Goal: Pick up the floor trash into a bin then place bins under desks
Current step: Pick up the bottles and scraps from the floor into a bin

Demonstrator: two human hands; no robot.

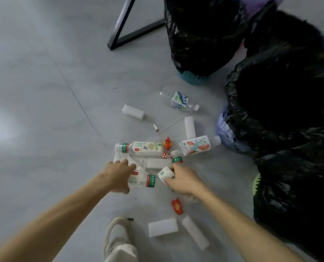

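Grey floor (44, 91), roughly six bottles (178, 100), five foam blocks (132, 112), three bins (193, 78).

Two bare forearms are seen, without sleeves, watch or gloves; the left hand (119, 175) and right hand (182, 179) are uncovered, and no rings can be made out. At the bottom centre of the frame a beige low-top shoe (117, 235) is worn beneath a pale trouser leg (122, 254).
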